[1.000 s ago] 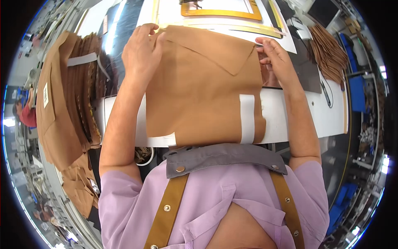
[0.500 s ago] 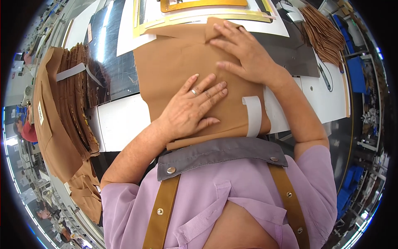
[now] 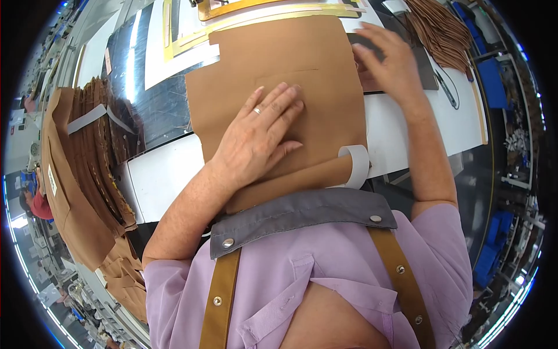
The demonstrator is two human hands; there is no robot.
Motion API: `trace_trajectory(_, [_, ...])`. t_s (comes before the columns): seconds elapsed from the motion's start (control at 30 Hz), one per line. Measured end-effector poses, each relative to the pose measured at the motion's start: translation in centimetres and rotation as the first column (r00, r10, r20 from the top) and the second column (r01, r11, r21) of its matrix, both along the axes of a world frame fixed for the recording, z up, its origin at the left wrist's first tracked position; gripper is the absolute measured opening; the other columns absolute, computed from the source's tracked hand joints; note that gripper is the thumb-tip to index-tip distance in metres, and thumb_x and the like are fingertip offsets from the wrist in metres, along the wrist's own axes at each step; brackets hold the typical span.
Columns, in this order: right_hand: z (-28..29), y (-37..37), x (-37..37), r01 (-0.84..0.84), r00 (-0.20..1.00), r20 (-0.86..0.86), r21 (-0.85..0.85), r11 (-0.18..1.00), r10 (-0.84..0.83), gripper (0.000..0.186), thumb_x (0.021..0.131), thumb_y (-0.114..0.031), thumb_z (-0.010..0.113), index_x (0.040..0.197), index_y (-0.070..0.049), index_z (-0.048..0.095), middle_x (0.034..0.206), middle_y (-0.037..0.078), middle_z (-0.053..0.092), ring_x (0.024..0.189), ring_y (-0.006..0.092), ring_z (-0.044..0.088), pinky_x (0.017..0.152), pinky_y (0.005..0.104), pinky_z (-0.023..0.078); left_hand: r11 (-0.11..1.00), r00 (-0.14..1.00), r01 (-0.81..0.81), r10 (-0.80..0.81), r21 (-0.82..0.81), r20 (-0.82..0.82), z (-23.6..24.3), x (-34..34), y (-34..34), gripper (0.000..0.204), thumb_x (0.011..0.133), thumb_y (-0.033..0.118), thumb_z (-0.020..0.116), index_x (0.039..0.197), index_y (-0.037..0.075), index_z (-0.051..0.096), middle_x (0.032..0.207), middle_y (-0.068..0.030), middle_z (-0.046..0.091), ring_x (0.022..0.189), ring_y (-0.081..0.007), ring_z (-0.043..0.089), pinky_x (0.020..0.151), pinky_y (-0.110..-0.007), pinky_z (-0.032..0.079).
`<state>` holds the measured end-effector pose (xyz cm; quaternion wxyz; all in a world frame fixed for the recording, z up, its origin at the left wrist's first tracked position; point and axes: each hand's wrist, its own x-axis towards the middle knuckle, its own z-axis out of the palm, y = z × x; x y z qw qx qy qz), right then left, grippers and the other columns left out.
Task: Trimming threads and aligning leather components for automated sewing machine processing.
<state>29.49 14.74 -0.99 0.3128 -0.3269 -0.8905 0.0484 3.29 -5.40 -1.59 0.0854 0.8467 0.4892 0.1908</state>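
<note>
Left hand point(image 3: 258, 136) flat on brown fabric point(image 3: 285, 46), fingers spread | right hand point(image 3: 386, 64) spread beside its edge, contact unclear | fabric on bench point(image 3: 163, 174), near edge curled | uneven palm pressure could crease it

A single wide fisheye view looks down from head height, close over the hands point(image 3: 253, 142) and worktable point(image 3: 165, 177).

Clock centred on brown cloth panel point(image 3: 331, 99): left hand point(image 3: 258, 131) rests flat on it; right hand point(image 3: 392, 67), fingers parted, two o'clock, beside its edge; curled white strip point(image 3: 360, 166), four o'clock; strapped brown stack point(image 3: 90, 157), nine o'clock
</note>
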Motion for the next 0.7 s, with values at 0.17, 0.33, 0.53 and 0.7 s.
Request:
trace_trajectory(0.17, [-0.4,4.9,11.1,0.347,0.937,0.008,0.1,0.933,-0.349,0.033,0.097,-0.032,0.068,0.122,-0.011,0.073,0.125,0.013,0.071,0.115,0.0326,0.066,0.098,0.0398,0.052,0.994,0.994,-0.104,0.105,0.019,-0.041,-0.7,1.3,0.9,0.079,0.092,0.04,0.072,0.155,0.002,0.042,0.16,-0.016,0.042,0.151,-0.0337,0.037,0.126,-0.054,0.024])
trace_trajectory(0.33, [-4.2,7.0,16.2,0.535,0.841,-0.011,-0.131,0.835,-0.541,0.033,0.097,-0.032,0.066,0.116,-0.007,0.075,0.115,0.018,0.074,0.108,0.038,0.068,0.095,0.0424,0.052,0.99,0.99,-0.139,0.139,0.021,-0.026,-0.6,2.0,1.6,0.079,0.091,0.039,0.073,0.154,0.002,0.043,0.161,-0.0169,0.04,0.152,-0.0343,0.034,0.125,-0.054,0.022])
trace_trajectory(0.53, [-3.1,5.8,15.6,0.632,0.774,0.018,0.019,0.774,-0.633,0.024,0.097,-0.027,0.066,0.109,-0.01,0.076,0.115,0.014,0.072,0.111,0.0351,0.066,0.095,0.0442,0.052,0.972,0.973,-0.216,0.221,0.088,-0.061,-0.8,2.3,0.7,0.081,0.088,0.041,0.075,0.153,0.003,0.045,0.162,-0.02,0.038,0.152,-0.0375,0.033,0.125,-0.056,0.019])
trace_trajectory(0.7, [-2.6,5.1,19.1,0.687,0.727,0.051,-0.066,0.724,-0.685,0.02,0.095,-0.024,0.069,0.105,-0.008,0.075,0.116,0.012,0.072,0.111,0.0315,0.067,0.095,0.0416,0.052,0.958,0.957,-0.276,0.282,0.081,-0.074,-0.3,2.5,0.6,0.08,0.085,0.042,0.077,0.151,0.005,0.049,0.157,-0.0193,0.043,0.149,-0.0364,0.038,0.123,-0.058,0.022])
